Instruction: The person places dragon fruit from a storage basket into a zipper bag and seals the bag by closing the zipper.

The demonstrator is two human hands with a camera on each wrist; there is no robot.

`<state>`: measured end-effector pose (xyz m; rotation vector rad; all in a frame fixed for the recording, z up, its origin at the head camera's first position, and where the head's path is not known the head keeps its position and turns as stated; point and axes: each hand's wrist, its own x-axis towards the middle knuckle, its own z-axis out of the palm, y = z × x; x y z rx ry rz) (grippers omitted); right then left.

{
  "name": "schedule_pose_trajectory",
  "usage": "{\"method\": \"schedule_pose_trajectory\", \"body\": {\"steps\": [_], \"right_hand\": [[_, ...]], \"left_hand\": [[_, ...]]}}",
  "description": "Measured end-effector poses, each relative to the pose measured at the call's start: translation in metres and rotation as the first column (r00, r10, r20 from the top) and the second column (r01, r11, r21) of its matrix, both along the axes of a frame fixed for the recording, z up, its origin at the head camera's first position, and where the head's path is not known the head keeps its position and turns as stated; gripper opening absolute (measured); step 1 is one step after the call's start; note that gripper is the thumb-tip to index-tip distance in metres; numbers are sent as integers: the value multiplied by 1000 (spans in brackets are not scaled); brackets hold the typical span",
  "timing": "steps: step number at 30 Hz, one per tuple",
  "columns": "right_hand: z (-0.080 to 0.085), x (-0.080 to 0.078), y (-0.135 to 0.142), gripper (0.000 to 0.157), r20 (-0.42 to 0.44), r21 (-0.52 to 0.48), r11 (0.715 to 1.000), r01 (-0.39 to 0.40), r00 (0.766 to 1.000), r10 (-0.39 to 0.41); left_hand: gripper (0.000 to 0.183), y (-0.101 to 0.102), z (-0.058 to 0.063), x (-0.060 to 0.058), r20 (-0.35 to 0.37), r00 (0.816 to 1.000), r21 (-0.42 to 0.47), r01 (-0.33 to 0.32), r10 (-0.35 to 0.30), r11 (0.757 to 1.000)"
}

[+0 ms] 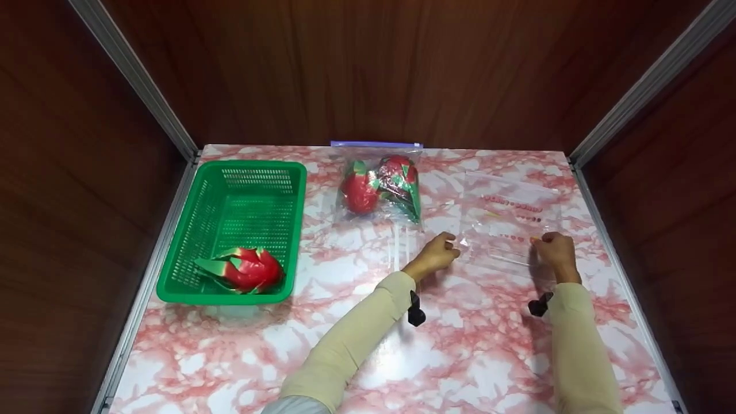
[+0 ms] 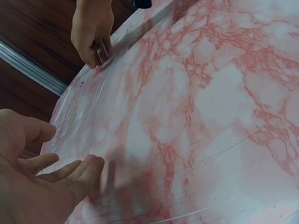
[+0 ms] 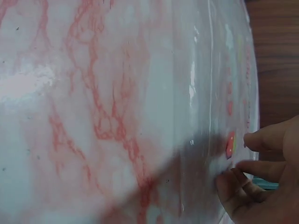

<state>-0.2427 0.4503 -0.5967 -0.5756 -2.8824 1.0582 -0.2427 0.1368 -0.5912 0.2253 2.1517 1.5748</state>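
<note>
A clear zip bag [image 1: 506, 210] with red and yellow print lies flat at the right of the table, its pale seal strip toward the back wall. My right hand [image 1: 556, 251] pinches the bag near its right edge, by a small printed strawberry-like mark [image 3: 230, 145]. At the bag's left edge is my left hand [image 1: 440, 253], fingers loosely bent and apart, holding nothing. In the left wrist view, the left hand [image 2: 44, 172] hovers beside the film, with its shadow on the table.
A second zip bag [image 1: 339, 215] with a purple seal holds two dragon fruits [image 1: 361, 192] at the back centre. On the left, a green basket [image 1: 301, 230] contains another dragon fruit [image 1: 256, 270]. Wooden panels [image 1: 374, 69] enclose the marbled table [image 1: 460, 356] at the back and sides.
</note>
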Motion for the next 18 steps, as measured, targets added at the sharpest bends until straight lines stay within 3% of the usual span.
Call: {"method": "schedule_pose_trajectory", "body": {"steps": [4,8,12,18], "right_hand": [[0,1,0,42,-26,54,996,66,998,-65],[1,3,2,54,29,96,985,146,988,-150],[3,4,3,62,93,71,980,186,977,-192],[4,5,4,64,111,35,978,206,972,-209]], "left_hand": [[49,1,0,0,-22,1000,-22,4,-5,1000],[50,2,-1,-1,-40,999,-42,4,-5,999],[53,2,-3,-3,-44,999,-51,11,-13,999],[57,1,-4,-4,0,1000,9,17,-17,1000]]}}
